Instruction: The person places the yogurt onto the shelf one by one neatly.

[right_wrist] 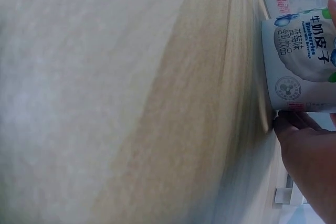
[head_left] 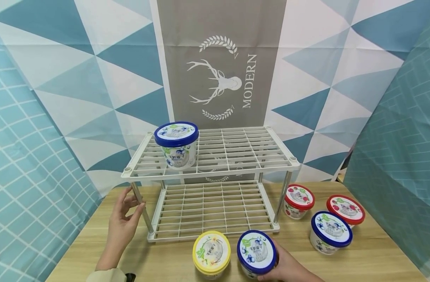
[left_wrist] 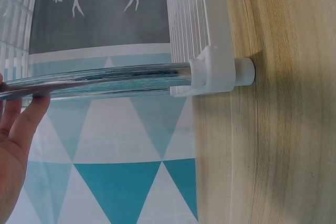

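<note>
My right hand (head_left: 286,264) grips a blue-lidded blueberry milk tub (head_left: 257,250) at its side, in front of the white two-tier rack (head_left: 215,235). The right wrist view shows the tub's printed side (right_wrist: 302,61) with fingers around it. Left of this tub stands a yellow-lidded tub (head_left: 211,252). My left hand (head_left: 121,221) holds the rack's front left metal post (head_left: 148,221) between thumb and fingers; the left wrist view shows fingertips against the post (left_wrist: 121,80). Another blue-lidded tub (head_left: 177,150) stands at the left of the upper shelf.
On the table's right side stand two red-lidded tubs, one near the rack (head_left: 299,199) and one farther right (head_left: 346,209), and a blue-lidded tub (head_left: 331,231). A patterned cloth (head_left: 306,78) hangs behind the rack. Tiled panels flank the wooden table (head_left: 91,243).
</note>
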A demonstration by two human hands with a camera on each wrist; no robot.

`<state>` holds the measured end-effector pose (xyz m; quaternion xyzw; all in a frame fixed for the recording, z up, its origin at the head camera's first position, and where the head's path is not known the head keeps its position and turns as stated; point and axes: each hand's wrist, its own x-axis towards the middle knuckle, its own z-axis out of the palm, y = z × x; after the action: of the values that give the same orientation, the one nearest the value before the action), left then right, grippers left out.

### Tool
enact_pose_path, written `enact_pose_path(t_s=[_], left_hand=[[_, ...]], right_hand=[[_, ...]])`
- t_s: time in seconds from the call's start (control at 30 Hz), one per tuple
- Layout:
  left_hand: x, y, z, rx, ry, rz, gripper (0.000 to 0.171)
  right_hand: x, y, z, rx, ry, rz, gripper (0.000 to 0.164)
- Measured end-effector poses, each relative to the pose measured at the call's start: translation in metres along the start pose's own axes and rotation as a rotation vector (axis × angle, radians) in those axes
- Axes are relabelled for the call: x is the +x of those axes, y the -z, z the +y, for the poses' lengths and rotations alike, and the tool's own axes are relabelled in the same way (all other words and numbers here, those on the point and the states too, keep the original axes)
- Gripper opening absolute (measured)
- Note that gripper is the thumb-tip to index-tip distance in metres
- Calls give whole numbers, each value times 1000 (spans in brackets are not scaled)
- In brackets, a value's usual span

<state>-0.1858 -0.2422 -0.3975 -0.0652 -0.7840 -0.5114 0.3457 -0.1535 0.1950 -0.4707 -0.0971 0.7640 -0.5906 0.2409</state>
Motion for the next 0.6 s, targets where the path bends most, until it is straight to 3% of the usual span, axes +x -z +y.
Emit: enact_pose_path(t_s=[0.6], left_hand=[[-1, 0, -1, 16, -9, -15, 67]], right_hand=[[0, -1, -2, -27, 2, 36, 106]])
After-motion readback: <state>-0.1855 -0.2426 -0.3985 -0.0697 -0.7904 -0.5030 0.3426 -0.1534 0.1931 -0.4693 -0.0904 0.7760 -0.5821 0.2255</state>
